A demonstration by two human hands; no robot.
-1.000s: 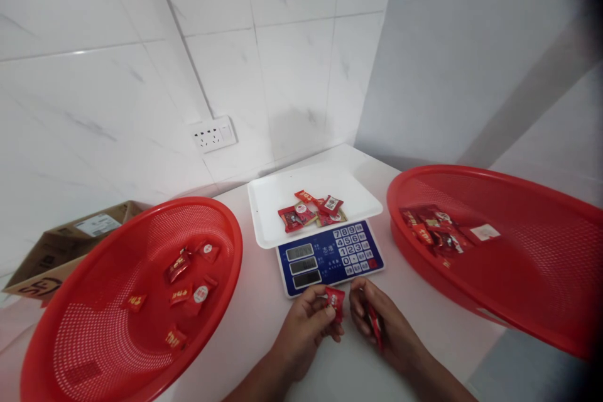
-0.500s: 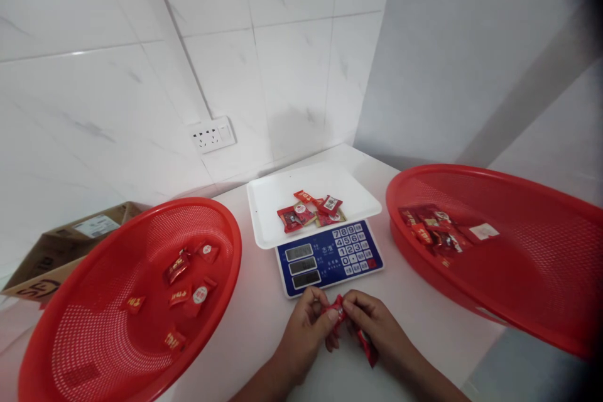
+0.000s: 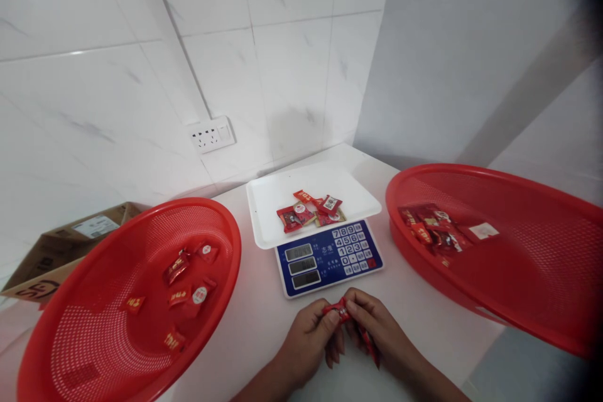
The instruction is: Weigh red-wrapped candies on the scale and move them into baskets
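Both hands (image 3: 346, 336) pinch a candy (image 3: 338, 310) before the scale (image 3: 328, 256), between baskets (image 3: 127, 301).

Left hand (image 3: 311, 339), right hand (image 3: 379, 330) together, fingertips pinched, forearms converging.

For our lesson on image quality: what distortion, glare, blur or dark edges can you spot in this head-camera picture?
Head view: wide-angle bending curves the wall tiles and stretches the right basket; a dark vignette fills the right-hand corners; the scale's displays are too washed out to read; soft, even light, faint shadows; the hands holding a candy look fairly sharp.
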